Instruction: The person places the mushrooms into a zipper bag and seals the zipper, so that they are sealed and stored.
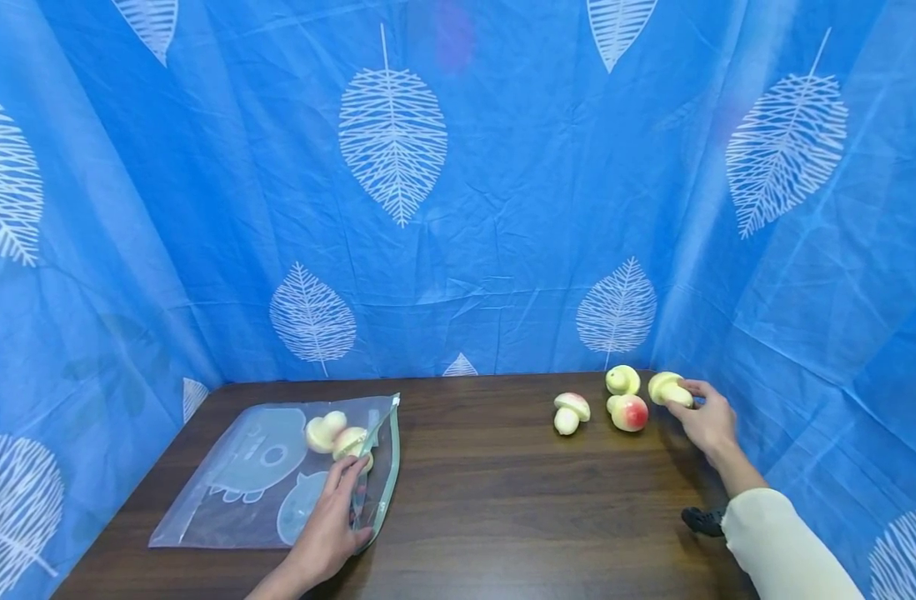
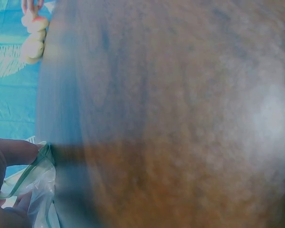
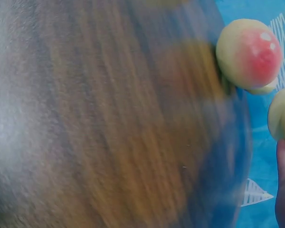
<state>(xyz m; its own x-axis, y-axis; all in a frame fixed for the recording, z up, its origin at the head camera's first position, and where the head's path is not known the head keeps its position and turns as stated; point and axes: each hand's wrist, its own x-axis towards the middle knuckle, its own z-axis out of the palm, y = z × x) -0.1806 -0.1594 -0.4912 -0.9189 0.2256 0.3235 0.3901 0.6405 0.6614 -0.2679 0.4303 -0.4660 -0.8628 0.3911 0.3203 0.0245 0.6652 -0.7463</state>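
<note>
My left hand holds the open edge of a translucent zip bag; in the left wrist view the thumb lies on its green rim. Inside the bag are two toy mushrooms, a pale one and one beside it, partly behind the rim. At the far right my right hand pinches a yellowish toy mushroom between thumb and fingers. Left of it are a red-capped mushroom, a yellow one behind that, and a pink-topped one farther left.
The dark wooden table ends at a blue leaf-patterned curtain that hangs behind and on both sides. A black strap-like object is at the right sleeve's cuff. Pale blue animal shapes are printed on the bag.
</note>
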